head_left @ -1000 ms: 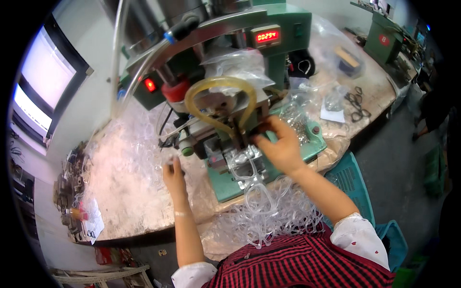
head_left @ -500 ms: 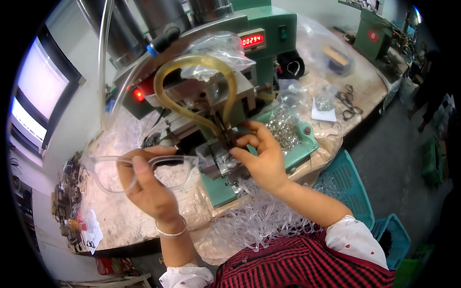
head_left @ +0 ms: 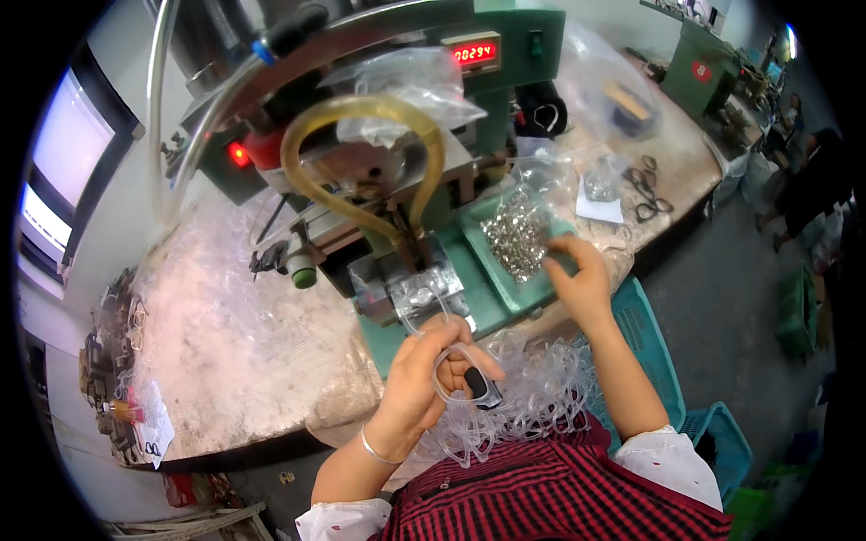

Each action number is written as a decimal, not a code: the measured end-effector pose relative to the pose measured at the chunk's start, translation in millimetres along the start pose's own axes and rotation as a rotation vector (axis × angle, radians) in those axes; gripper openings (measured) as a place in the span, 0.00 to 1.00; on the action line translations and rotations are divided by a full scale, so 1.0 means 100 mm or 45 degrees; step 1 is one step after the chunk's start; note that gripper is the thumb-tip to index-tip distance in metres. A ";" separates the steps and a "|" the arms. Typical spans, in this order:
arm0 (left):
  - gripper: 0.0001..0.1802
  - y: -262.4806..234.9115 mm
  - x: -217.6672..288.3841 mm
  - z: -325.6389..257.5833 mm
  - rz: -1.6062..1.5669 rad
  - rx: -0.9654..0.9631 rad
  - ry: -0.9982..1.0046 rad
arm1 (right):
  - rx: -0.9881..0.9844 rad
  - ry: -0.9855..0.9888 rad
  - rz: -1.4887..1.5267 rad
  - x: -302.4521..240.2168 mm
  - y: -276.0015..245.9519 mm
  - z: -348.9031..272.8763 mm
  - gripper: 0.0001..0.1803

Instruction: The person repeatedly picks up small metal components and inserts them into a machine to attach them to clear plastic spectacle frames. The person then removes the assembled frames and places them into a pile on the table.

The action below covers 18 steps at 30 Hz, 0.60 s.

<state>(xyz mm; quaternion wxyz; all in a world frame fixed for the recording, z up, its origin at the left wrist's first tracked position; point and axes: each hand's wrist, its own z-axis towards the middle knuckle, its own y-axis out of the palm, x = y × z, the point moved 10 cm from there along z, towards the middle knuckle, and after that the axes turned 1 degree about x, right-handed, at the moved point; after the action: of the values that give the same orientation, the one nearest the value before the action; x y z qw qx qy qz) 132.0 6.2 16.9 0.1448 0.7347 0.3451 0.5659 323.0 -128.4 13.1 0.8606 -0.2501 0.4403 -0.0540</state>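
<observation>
My left hand is closed on a clear plastic eyeglass frame, held low in front of the machine. One rim of the frame faces up, and its far end reaches toward the metal fixture. Something black, perhaps a finger covering, shows by that rim. My right hand is at the right edge of a green tray full of small shiny metal parts. Its thumb and forefinger look apart; whether a tiny part lies between them is too small to tell.
A green press with a looped yellowish tube stands ahead. Many clear frames are heaped before my apron. Teal baskets stand at the right. Dark frame pieces lie on the table near a white paper.
My left hand has brought the clear frame right and nearer to me, turning it. My right hand has left the fixture and moved right to the tray of metal parts.
</observation>
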 end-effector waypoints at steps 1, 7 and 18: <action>0.12 -0.01 -0.02 0.01 -0.001 -0.004 0.011 | -0.022 -0.063 -0.167 -0.06 0.03 -0.06 0.14; 0.25 -0.15 -0.08 -0.13 0.344 0.006 -0.014 | 0.022 -0.140 -0.426 -0.13 0.33 0.04 0.07; 0.06 -1.57 1.37 -1.01 1.264 1.070 0.826 | 0.114 -0.230 -0.246 -0.31 0.28 0.17 0.06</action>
<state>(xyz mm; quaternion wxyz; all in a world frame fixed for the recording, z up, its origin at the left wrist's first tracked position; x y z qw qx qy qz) 0.5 193.4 54.9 -0.5332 0.5934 0.1850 0.5739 313.9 -87.6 30.2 0.8978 -0.2564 0.3322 -0.1334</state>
